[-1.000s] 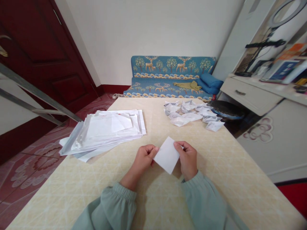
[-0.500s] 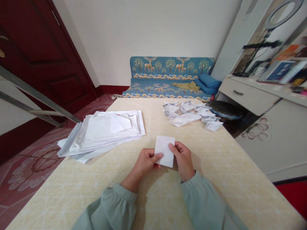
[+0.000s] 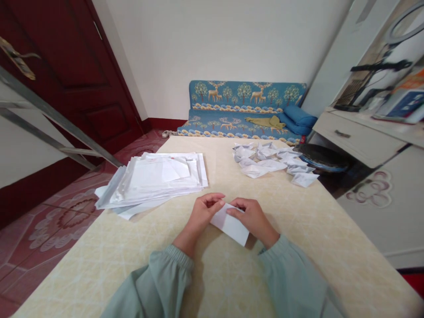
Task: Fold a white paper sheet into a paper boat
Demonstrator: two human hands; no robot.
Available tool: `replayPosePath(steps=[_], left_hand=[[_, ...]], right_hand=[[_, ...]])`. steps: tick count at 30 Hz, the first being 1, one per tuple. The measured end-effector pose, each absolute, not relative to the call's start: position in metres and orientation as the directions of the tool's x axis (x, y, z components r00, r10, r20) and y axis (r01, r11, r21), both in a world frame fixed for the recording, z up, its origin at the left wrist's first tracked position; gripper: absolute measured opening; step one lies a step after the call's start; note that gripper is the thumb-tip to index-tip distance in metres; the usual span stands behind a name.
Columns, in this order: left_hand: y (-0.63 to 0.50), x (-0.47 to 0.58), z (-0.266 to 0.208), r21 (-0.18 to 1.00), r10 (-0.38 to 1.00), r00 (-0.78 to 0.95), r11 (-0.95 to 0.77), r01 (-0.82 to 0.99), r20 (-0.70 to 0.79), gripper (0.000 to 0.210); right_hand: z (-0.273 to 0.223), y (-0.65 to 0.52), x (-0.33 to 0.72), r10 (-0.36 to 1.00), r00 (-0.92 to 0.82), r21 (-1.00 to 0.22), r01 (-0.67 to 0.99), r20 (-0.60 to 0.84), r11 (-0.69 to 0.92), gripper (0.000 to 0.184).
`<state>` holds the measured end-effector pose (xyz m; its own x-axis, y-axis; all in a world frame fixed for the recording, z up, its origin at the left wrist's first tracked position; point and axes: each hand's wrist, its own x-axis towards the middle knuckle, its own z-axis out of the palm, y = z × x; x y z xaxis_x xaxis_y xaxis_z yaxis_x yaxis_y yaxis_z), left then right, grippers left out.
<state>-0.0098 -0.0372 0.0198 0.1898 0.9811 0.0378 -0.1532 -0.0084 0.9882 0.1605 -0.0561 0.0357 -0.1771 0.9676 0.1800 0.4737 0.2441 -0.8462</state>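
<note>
A small folded sheet of white paper (image 3: 233,228) is held tilted between my two hands, just above the table. My left hand (image 3: 206,211) pinches its upper left corner between thumb and fingers. At the top edge my right hand (image 3: 251,217) grips it, thumb lying on the near face and fingers curled behind. The fingertips behind the paper are partly hidden. Beyond my hands to the right lies a group of folded white paper shapes (image 3: 265,167), several of them close together. To the left rests a stack of white paper sheets (image 3: 155,179) with uneven edges.
The table (image 3: 225,282) has a cream patterned cover. Behind it stands a blue sofa (image 3: 232,121) with a deer print. A cabinet (image 3: 367,137) and a dark round pan-like object (image 3: 323,155) are at the right. A metal frame (image 3: 66,121) stands at the left.
The paper has turned from upright to slanted, its lower end swinging to the right. My left hand has moved up to the paper's upper corner. The view has shifted slightly left.
</note>
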Motion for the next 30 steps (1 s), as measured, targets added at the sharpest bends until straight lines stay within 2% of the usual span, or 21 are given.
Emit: replayPosePath(steps=[3, 6, 10, 13, 15, 21, 25, 30], left_hand=[[-0.031, -0.013, 0.012, 0.993, 0.984, 0.136, -0.114, -0.020, 0.116, 0.024], [-0.028, -0.013, 0.009, 0.979, 0.975, 0.137, -0.185, 0.084, 0.173, 0.023], [-0.030, -0.010, 0.013, 0.935, 0.950, 0.152, -0.299, 0.191, 0.273, 0.018], [-0.034, -0.009, 0.017, 0.896, 0.926, 0.162, -0.372, 0.244, 0.340, 0.015], [-0.035, -0.009, 0.018, 0.895, 0.930, 0.155, -0.364, 0.257, 0.334, 0.014], [-0.034, -0.013, 0.018, 0.946, 0.966, 0.101, -0.253, 0.202, 0.237, 0.014], [-0.033, -0.014, 0.018, 0.971, 0.979, 0.090, -0.192, 0.142, 0.181, 0.015], [-0.031, -0.017, 0.016, 0.988, 0.990, 0.035, -0.135, 0.073, 0.133, 0.017]], right_hand=[[0.042, -0.047, 0.159, 0.942, -0.233, -0.683, 0.649, 0.243, 0.336, 0.013], [0.046, -0.042, 0.156, 0.912, -0.237, -0.535, 0.749, 0.336, 0.392, 0.015], [0.046, -0.044, 0.150, 0.851, -0.269, -0.392, 0.797, 0.451, 0.460, 0.016], [0.044, -0.047, 0.146, 0.825, -0.295, -0.340, 0.804, 0.483, 0.487, 0.012], [0.042, -0.046, 0.147, 0.828, -0.288, -0.360, 0.796, 0.482, 0.486, 0.011], [0.032, -0.038, 0.167, 0.872, -0.209, -0.560, 0.694, 0.443, 0.452, 0.012], [0.025, -0.035, 0.181, 0.883, -0.194, -0.631, 0.635, 0.428, 0.446, 0.012], [0.016, -0.034, 0.192, 0.927, -0.093, -0.726, 0.596, 0.363, 0.343, 0.013]])
